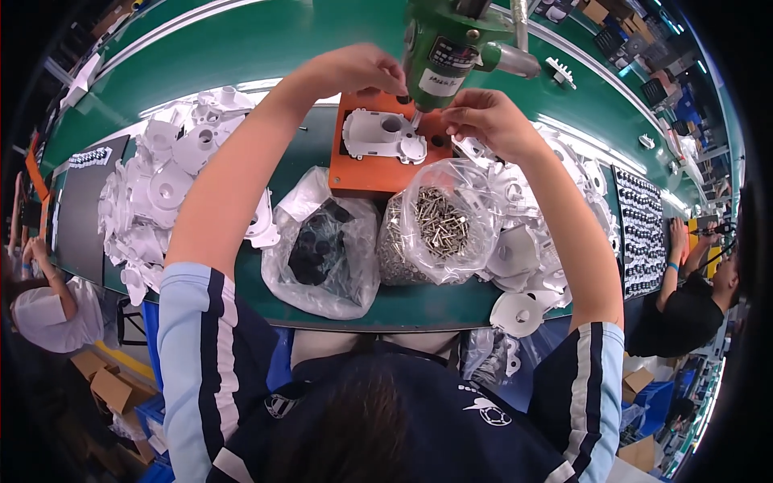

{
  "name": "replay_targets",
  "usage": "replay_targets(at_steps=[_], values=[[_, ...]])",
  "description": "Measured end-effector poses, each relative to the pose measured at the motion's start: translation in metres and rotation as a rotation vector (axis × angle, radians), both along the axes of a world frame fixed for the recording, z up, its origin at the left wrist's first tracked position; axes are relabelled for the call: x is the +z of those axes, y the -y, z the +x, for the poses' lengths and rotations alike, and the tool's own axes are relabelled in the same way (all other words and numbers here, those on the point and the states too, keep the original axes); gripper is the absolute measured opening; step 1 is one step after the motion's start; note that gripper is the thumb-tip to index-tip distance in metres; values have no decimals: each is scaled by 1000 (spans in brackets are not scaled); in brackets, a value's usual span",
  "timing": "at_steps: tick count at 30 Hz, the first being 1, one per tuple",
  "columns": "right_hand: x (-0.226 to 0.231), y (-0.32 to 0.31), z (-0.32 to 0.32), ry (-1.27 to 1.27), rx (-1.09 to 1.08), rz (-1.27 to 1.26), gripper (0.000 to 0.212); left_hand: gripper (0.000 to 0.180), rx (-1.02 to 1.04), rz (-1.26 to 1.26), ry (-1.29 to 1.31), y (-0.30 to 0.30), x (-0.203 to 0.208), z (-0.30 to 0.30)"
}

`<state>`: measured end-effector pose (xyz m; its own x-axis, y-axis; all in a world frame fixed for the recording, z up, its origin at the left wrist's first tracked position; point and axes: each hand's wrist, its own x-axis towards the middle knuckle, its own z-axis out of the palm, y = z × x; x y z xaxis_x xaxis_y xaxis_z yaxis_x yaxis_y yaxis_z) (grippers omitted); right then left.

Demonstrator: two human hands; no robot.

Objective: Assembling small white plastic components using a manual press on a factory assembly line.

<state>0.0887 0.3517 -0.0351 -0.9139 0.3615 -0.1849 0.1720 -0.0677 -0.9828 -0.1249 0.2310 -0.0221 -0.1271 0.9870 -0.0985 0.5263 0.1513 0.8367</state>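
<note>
A white plastic housing (372,135) with a round raised collar lies in an orange fixture block (348,179). Above its right end hangs the head of a green machine (441,60), its thin metal tip (416,119) reaching down to the housing. My left hand (366,71) is just left of the machine head, fingers drawn together; whatever they hold is hidden. To the right of the tip, my right hand (485,121) has thumb and fingers pinched, and I cannot make out what is between them. An open clear bag of metal screws (439,224) stands before the block.
Left of the screws sits a clear bag of black parts (322,245). White housings pile up at left (165,181) and right (519,249). A tray with rows of black parts (640,229) lies farther right. Other people (684,298) work at both sides.
</note>
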Motion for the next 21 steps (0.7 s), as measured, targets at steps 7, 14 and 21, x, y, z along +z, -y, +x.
replay_targets(at_steps=[7, 14, 21], values=[[-6, -12, 1, 47, 24, -16, 7, 15, -163, -345, -128, -23, -3, 15], [-6, -16, 3, 105, 94, -23, 13, 16, -203, -433, -185, -29, 1, 25], [-8, -7, -7, 93, 140, -26, 19, 26, -255, -378, -191, -36, -21, 15]])
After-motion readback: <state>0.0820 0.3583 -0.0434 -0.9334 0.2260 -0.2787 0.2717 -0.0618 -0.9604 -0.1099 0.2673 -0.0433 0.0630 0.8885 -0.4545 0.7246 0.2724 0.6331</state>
